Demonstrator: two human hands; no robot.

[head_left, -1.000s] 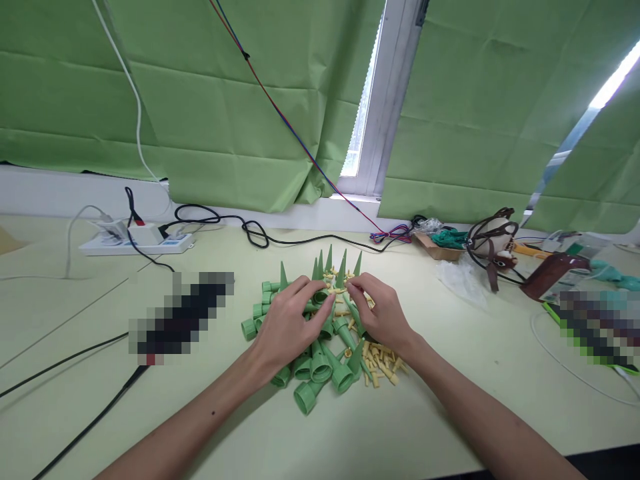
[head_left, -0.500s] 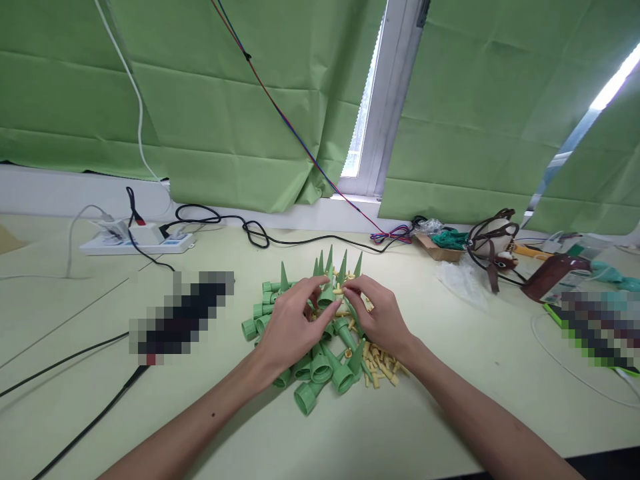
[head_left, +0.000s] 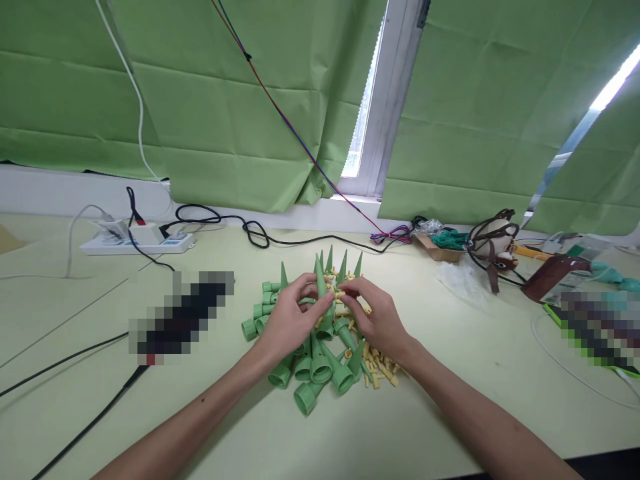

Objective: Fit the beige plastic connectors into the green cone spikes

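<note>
A heap of green plastic cone spikes (head_left: 320, 367) lies on the pale green table (head_left: 350, 440), mixed with several small yellow plugs (head_left: 380, 368). My left hand (head_left: 287, 323) is closed round one green cone spike (head_left: 321, 283), held tip up above the heap. My right hand (head_left: 380, 317) pinches a small yellow plug (head_left: 341, 292) right beside that cone. Both hands meet over the middle of the pile.
A white power strip (head_left: 137, 241) with plugs and black cables (head_left: 240, 227) lies at the back left. Bags, a brown strap and clutter (head_left: 493, 250) sit at the back right. Green curtains (head_left: 225, 100) hang behind. A blurred dark object (head_left: 180, 313) lies left of the pile.
My left hand has lifted a green cone out of the heap and turned it tip up. My right hand has brought a yellow plug up against it.
</note>
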